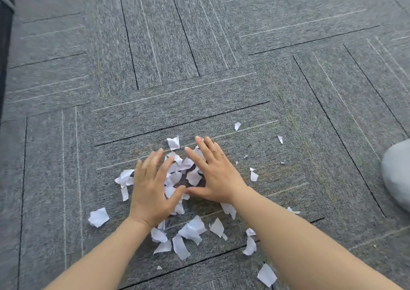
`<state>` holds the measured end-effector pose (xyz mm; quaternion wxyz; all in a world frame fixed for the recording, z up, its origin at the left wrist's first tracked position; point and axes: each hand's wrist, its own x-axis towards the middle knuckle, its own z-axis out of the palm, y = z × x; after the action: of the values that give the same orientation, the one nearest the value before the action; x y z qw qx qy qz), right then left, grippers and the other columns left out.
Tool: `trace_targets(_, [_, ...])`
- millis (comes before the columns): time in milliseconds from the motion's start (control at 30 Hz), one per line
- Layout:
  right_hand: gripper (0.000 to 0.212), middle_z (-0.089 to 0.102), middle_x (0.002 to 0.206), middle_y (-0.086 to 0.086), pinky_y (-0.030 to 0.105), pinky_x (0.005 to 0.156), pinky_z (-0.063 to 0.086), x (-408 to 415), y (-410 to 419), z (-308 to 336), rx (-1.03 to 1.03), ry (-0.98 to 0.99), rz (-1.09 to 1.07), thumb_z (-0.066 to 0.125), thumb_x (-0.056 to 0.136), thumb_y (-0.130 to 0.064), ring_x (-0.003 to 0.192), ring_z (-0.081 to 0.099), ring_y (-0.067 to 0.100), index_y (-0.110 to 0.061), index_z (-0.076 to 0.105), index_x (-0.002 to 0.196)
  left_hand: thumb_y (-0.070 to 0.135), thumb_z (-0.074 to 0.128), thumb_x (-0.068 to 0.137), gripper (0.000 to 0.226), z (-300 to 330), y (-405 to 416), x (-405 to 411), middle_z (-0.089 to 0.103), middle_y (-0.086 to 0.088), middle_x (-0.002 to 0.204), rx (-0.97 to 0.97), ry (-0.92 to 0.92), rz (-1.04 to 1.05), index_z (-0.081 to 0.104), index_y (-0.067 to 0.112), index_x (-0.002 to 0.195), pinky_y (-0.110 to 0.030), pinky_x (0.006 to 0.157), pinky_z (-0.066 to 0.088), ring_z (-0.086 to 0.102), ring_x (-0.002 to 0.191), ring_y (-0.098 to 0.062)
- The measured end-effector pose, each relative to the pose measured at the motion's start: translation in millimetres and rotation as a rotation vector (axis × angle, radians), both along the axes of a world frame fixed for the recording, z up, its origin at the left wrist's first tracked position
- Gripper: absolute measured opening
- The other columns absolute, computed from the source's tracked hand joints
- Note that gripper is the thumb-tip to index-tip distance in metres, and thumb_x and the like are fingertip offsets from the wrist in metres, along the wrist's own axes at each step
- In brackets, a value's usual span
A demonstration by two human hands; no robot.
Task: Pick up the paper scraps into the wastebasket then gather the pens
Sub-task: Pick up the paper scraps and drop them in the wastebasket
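Two bare forearms reach in from the near edge, over grey carpet [168, 52] laid in square tiles of short, flecked pile, each tile ruled with thin black and pale lines that run crosswise to its neighbour's. At the right edge sits a rounded, smooth grey shape [397, 174], cut off by the frame; what it is cannot be told. A dark upright strip [5, 45] runs down the far left edge.

Both hands lie flat on the floor, palms down, fingers straight and spread, gripping nothing. The left hand [153, 190] and the right hand [216, 176] angle toward each other, thumbs nearly meeting, and between them they pen in a loose heap of white paper scraps [182, 174].

These scraps are torn, thin and irregular, some curled or creased, some flat slivers. Most bunch between and just beside the hands; others lie scattered near the wrists and forearms, with one larger piece [98, 217] off to the left, another [267, 275] by the right forearm, and tiny flecks [237, 126] well apart beyond the fingertips.
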<state>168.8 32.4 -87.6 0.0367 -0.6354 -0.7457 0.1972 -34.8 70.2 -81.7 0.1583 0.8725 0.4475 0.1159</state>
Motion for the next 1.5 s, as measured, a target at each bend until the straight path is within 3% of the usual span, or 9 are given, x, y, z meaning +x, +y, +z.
trace_targets(100, [0.099,-0.011,0.16,0.009,0.044,0.119,-0.007,-2,8,2,-0.017,-0.027,0.141,0.032,0.078,-0.082,0.145,-0.021,0.028,-0.03,-0.009,0.152,0.082,0.034,0.075,0.1,-5,-7,-21,-0.001,-0.011,0.16,-0.057,0.26,-0.038,0.011,0.022,0.151,-0.051,0.117,0.003,-0.002,0.147,-0.027])
trace_targets(233, [0.086,0.002,0.161,0.007,0.039,0.119,-0.004,-3,7,-3,0.009,-0.067,0.251,0.031,0.088,-0.073,0.148,-0.01,0.026,-0.027,-0.002,0.153,0.082,0.025,0.077,0.104,-14,-8,-20,-0.005,-0.009,0.16,-0.066,0.313,-0.116,0.0,0.014,0.152,-0.043,0.117,0.003,-0.006,0.147,-0.022])
trace_targets(400, [0.05,0.056,0.127,0.011,0.042,0.097,0.04,-16,15,-9,0.241,-0.042,0.113,0.039,0.094,-0.043,0.114,0.053,0.032,-0.012,0.053,0.131,0.048,0.041,0.091,0.07,-18,10,2,0.037,-0.012,0.147,0.007,0.121,-0.127,0.031,0.003,0.144,-0.039,0.113,0.022,0.027,0.138,-0.024])
trace_targets(567, [0.021,0.057,0.088,0.011,0.033,0.053,0.038,-16,27,2,0.239,-0.041,0.051,0.039,0.083,-0.011,0.068,0.054,0.028,-0.01,0.053,0.098,0.019,0.044,0.087,0.031,-17,26,24,0.06,-0.008,0.099,0.108,0.015,-0.062,0.059,0.006,0.11,-0.038,0.081,0.043,0.05,0.092,-0.026])
trace_targets(667, [0.023,0.054,0.089,0.012,0.03,0.042,0.03,-11,25,21,0.06,-0.077,0.076,0.04,0.085,0.002,0.057,0.056,0.03,-0.004,0.051,0.104,0.023,0.039,0.088,0.03,-12,30,32,0.06,-0.006,0.086,0.054,0.018,-0.079,0.061,0.007,0.1,-0.041,0.067,0.05,0.055,0.079,-0.026])
trace_targets(833, [0.018,0.056,0.092,0.009,0.036,0.052,0.038,24,9,54,-0.019,0.054,-0.168,0.04,0.093,0.002,0.065,0.05,0.028,-0.008,0.045,0.107,0.032,0.04,0.098,0.029,12,19,58,0.058,0.002,0.07,-0.111,-0.135,0.024,0.059,0.012,0.087,-0.033,0.051,0.047,0.055,0.059,-0.017])
trace_targets(1100, [0.017,0.051,0.062,-0.006,0.035,0.052,0.04,147,-31,182,0.417,0.286,-0.562,0.047,0.099,-0.022,0.055,0.048,0.018,-0.015,0.051,0.084,0.021,0.048,0.098,0.025,140,2,197,0.054,0.003,0.056,-0.328,-0.572,-0.042,0.057,0.009,0.077,-0.013,0.036,0.032,0.04,0.039,-0.004])
trace_targets(1333, [0.019,0.052,0.057,-0.004,0.028,0.056,0.03,281,-123,310,0.924,0.218,-0.974,0.048,0.097,-0.019,0.054,0.041,0.016,-0.022,0.045,0.078,0.026,0.052,0.095,0.024,259,-63,378,0.061,-0.001,0.06,-0.431,-0.868,-0.317,0.058,0.011,0.077,-0.028,0.051,0.04,0.047,0.05,-0.011])
trace_targets(1500, [0.021,0.053,0.062,0.0,0.032,0.059,0.029,354,-207,308,0.864,0.22,-1.252,0.047,0.095,-0.018,0.061,0.046,0.023,-0.009,0.05,0.076,0.035,0.047,0.086,0.033,281,-138,486,0.064,-0.013,0.065,-0.504,-0.827,-0.399,0.051,0.006,0.07,-0.044,0.061,0.048,0.057,0.061,-0.03])
